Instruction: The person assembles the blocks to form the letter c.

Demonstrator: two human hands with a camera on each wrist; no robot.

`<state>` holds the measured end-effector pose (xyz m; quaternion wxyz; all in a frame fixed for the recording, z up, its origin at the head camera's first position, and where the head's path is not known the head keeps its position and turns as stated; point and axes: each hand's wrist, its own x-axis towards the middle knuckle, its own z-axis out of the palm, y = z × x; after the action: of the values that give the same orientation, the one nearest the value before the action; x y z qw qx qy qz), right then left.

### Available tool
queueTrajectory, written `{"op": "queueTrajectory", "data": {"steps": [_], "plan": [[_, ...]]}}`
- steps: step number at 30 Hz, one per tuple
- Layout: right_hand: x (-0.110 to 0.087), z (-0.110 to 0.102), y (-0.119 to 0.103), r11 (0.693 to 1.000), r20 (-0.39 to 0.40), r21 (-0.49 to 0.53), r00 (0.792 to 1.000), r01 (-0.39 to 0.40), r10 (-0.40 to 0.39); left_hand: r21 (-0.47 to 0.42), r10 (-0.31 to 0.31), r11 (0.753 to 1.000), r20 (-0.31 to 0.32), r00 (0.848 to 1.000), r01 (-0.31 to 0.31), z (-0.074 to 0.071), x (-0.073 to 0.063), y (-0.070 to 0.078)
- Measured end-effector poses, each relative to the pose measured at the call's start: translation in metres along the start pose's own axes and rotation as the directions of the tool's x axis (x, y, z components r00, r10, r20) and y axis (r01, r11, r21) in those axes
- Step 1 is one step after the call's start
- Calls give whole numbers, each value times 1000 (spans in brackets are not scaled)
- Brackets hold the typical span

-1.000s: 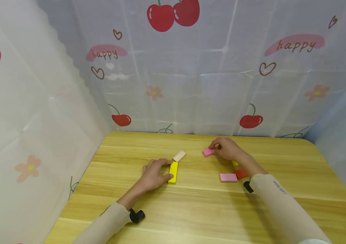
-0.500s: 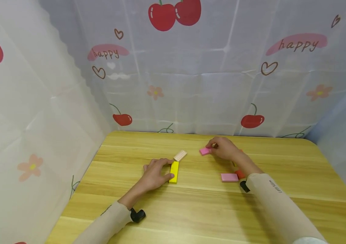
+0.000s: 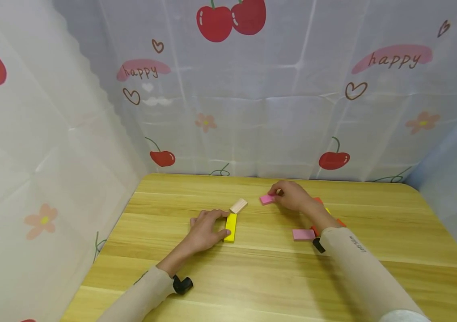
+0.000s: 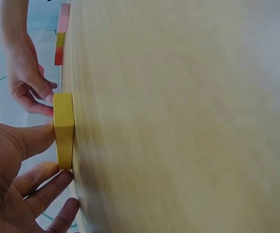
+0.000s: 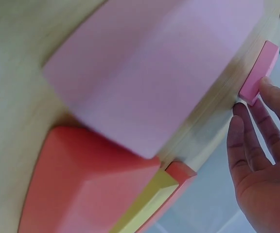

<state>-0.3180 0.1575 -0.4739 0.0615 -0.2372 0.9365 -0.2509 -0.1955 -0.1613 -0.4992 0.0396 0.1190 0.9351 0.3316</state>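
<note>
My left hand [image 3: 204,230] holds a yellow wooden block [image 3: 230,227] flat on the table, thumb on its near side and index finger at its far end. In the left wrist view, the thumb and fingertips lie against the yellow block [image 4: 63,131]. An unpainted wooden block [image 3: 238,205] lies just beyond it at a slant. Farther right, my right hand [image 3: 293,197] pinches one end of a small pink block [image 3: 266,199] at table level. The right wrist view shows the thumb on the pink block [image 5: 259,73], with other fingers spread below it.
A paler pink block [image 3: 303,235] lies near the right forearm, end to a red block [image 5: 91,182]. Yellow and orange-red blocks [image 3: 318,200] are partly hidden under that arm. A printed curtain [image 3: 252,134] rises behind the wooden table [image 3: 232,281].
My right hand has slid the small pink block leftward, toward the unpainted block. More of the red and yellow blocks shows behind the right forearm. The left hand stays on the yellow block.
</note>
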Motion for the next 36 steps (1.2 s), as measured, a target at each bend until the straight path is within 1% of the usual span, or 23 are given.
{"op": "queueTrajectory", "data": {"steps": [6,13,20,28,33,36], "plan": [[3,2,-3,1000,-1,-3,1000,15,-15,-10,3,1000,-3,1000,-3,1,0,-1],[6,6,-7,1000,-1,8,1000,11,-11,-4,7,1000,-7,1000,-7,1,0,0],[10,8,-11,999,-11,-3,999,39,-39,5,13,1000,-6,1000,-13,0,0,0],[11,11,-14,999,-16,4,999,39,-39,2,19,1000,-2,1000,-19,1,-1,-2],[12,13,-15,999,-17,11,999,43,-43,3,8,1000,3,1000,-8,1,-1,-2],[13,14,-15,999,-16,14,999,40,-40,6,11,1000,-1,1000,-11,1,-1,-2]]}}
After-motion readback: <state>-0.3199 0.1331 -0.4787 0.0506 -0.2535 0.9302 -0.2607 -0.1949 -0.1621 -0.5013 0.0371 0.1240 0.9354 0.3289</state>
